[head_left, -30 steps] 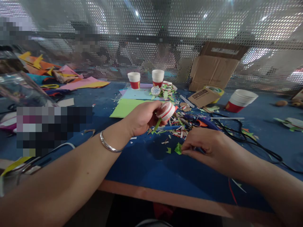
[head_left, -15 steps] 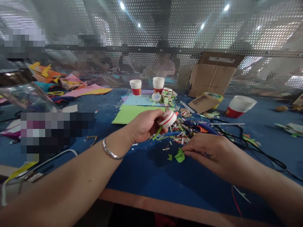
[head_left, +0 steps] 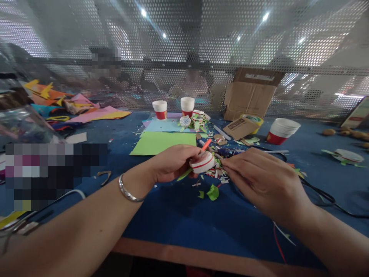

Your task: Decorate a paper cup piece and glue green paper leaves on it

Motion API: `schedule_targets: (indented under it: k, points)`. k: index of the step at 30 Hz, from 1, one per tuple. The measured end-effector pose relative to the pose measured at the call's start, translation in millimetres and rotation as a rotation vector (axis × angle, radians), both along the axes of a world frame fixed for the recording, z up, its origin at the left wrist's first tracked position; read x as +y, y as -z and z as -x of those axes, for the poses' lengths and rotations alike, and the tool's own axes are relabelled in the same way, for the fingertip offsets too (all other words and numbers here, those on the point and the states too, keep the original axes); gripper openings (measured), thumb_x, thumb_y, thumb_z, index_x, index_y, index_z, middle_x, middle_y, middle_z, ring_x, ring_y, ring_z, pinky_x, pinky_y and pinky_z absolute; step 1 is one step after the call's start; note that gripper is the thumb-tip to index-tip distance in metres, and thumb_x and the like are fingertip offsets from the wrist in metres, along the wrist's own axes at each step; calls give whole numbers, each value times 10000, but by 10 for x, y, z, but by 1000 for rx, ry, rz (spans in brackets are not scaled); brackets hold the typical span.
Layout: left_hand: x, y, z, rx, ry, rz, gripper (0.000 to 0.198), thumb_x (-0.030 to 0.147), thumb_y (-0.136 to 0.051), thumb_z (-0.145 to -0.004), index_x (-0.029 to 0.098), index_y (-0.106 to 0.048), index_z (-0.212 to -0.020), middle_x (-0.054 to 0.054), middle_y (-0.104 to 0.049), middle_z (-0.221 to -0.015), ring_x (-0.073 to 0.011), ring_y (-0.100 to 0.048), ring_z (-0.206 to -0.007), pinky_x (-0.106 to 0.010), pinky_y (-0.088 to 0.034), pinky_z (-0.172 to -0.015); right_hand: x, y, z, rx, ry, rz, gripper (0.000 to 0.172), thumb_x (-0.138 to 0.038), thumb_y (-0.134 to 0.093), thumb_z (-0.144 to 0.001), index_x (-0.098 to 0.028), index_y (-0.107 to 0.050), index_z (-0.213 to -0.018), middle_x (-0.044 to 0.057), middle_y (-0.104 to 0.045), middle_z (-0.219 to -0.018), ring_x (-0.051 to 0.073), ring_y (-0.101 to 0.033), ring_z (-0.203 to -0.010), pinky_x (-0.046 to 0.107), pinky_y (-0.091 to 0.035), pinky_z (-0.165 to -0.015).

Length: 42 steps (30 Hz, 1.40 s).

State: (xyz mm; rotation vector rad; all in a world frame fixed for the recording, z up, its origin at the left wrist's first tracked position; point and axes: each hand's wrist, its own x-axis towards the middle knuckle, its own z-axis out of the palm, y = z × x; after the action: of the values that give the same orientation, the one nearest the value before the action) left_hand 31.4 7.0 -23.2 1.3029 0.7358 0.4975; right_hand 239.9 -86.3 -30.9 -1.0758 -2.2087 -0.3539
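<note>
My left hand [head_left: 175,163] is closed around a cut-down paper cup base [head_left: 202,163], white with a red stripe. A green paper strip [head_left: 184,175] sticks out from beneath it. Just right of the cup base, my right hand [head_left: 256,173] has its thumb and fingers pinched together; whatever is between the fingertips is too small to make out. A crumpled green paper piece [head_left: 212,192] lies on the blue table below, apart from both hands. An orange stick-like tip [head_left: 206,144] shows behind the cup base.
Paper scraps [head_left: 220,175] litter the table beyond my hands. Further back are green paper sheets [head_left: 164,143], stacked paper cups [head_left: 282,130], a cardboard box [head_left: 250,96] and small cup-base turtles [head_left: 198,120]. Another turtle-like piece [head_left: 347,156] and black cables [head_left: 319,194] lie right.
My right hand has let go of the crumpled green paper and moved up beside the cup base. My left hand has lowered the cup base slightly. The view has shifted a little.
</note>
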Motion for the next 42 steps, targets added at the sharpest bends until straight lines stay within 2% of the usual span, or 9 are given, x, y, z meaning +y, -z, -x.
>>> schedule_targets:
  k: [6, 15, 22, 28, 33, 37, 42]
  points:
    - [17, 16, -14, 10, 69, 35, 216, 156, -532, -780, 185, -468, -575, 21, -466, -602, -111, -478, -541, -242, -427, -507, 16, 32, 4, -104, -34, -164, 136, -74, -629, -948, -99, -721, -1046, 87, -759, -915, 209, -692, -862, 357, -566, -811]
    - [41, 74, 0, -15, 100, 33, 292, 237, -566, -846, 175, -456, -583, 16, -494, -626, -103, -495, -552, -241, -432, -515, -3, 48, 9, -155, -69, -198, 183, -39, -638, -929, -49, -706, -1098, 113, -755, -939, 235, -693, -875, 393, -583, -790]
    - [35, 64, -4, 0, 89, 40, 230, 200, -567, -793, 175, -471, -586, 13, -512, -636, -109, -510, -553, -243, -444, -513, 8, 60, 2, -162, -74, -203, 179, -26, -645, -915, -51, -704, -1082, 115, -755, -920, 244, -694, -861, 402, -588, -769]
    - [14, 12, -10, 13, 65, 27, 209, 197, -565, -759, 177, -480, -570, 22, -495, -608, -103, -503, -530, -236, -423, -499, 9, 52, 27, -7, -70, -124, 127, -58, -642, -935, -119, -722, -1011, 66, -763, -908, 189, -695, -850, 341, -562, -816]
    - [12, -14, -15, -9, -30, 12, 146, 212, -589, -726, 178, -529, -598, 24, -502, -608, -113, -486, -558, -238, -427, -498, 24, 50, 42, 244, 16, -9, 73, -126, -682, -927, -159, -742, -952, 29, -749, -855, 128, -691, -790, 258, -533, -748]
    - [27, 10, 0, -4, -11, 17, 191, 224, -576, -786, 172, -537, -607, 23, -516, -616, -111, -511, -545, -242, -428, -513, 33, 45, 28, 260, 66, 13, 42, -159, -708, -917, -180, -744, -925, 8, -732, -811, 114, -676, -754, 245, -505, -709]
    - [36, 28, 8, 17, 19, 47, 190, 167, -537, -798, 162, -541, -608, 17, -533, -619, -106, -534, -516, -242, -412, -508, 15, 36, 27, 219, 53, -78, 46, -135, -709, -911, -172, -732, -928, 16, -746, -844, 114, -675, -782, 245, -506, -745]
